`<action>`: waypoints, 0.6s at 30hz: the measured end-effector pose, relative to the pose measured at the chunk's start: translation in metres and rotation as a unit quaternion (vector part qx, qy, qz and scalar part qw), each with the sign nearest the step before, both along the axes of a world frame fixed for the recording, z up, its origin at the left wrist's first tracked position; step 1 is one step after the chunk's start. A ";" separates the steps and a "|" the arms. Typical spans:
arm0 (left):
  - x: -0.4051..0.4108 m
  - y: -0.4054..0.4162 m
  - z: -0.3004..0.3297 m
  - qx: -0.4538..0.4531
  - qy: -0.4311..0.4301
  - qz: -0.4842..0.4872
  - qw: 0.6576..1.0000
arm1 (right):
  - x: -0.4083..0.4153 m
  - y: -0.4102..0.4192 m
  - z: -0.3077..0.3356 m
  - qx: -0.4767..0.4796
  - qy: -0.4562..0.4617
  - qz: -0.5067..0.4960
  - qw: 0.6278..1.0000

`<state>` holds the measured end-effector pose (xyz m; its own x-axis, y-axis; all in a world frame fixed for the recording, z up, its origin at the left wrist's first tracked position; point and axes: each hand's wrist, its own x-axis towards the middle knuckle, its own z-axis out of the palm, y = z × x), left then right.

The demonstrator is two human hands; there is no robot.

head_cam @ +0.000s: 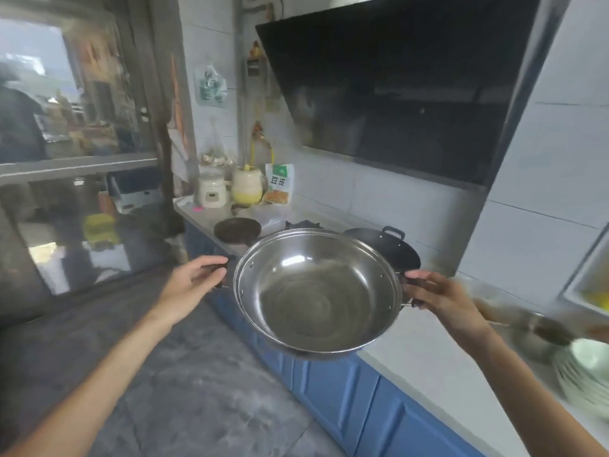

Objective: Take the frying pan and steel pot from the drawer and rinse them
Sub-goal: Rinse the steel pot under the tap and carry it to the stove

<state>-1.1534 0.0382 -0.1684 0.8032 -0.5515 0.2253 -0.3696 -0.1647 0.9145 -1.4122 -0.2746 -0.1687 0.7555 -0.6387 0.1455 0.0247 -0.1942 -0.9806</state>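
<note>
A wide, shallow steel pot (316, 291) is held in the air over the counter's front edge, tilted toward me so its shiny empty inside shows. My left hand (194, 282) grips its dark left handle. My right hand (438, 296) grips the dark right handle. A small dark frying pan (237, 229) lies on the counter behind the pot, to the left. The drawer is not in view.
A black wok (389, 244) sits on the stove under the black range hood (412, 84). Jars and a food packet (280, 184) stand at the counter's far end. Stacked plates (583, 374) blur at the right. Blue cabinet doors (346, 387) run below the white counter (438, 361).
</note>
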 end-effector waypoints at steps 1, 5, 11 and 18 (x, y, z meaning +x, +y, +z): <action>0.012 -0.028 -0.003 0.001 -0.002 -0.026 1.000 | -0.003 -0.018 -0.004 -0.004 0.008 -0.025 1.000; 0.051 -0.142 -0.009 0.011 -0.001 -0.129 0.992 | -0.020 -0.079 -0.017 0.009 0.025 -0.125 0.992; 0.056 -0.300 -0.042 0.066 -0.007 -0.263 0.963 | -0.070 -0.123 -0.052 0.039 0.023 -0.294 0.955; -0.005 -0.415 -0.114 0.131 0.032 -0.321 0.938 | -0.129 -0.157 -0.119 0.105 0.032 -0.380 0.918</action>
<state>-1.1580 -0.3770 -0.2824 0.2947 -0.9553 -0.0231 -0.4158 -0.1500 0.8970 -1.5411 -0.4320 -0.2878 0.0815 -0.9942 -0.0701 -0.0981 0.0620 -0.9932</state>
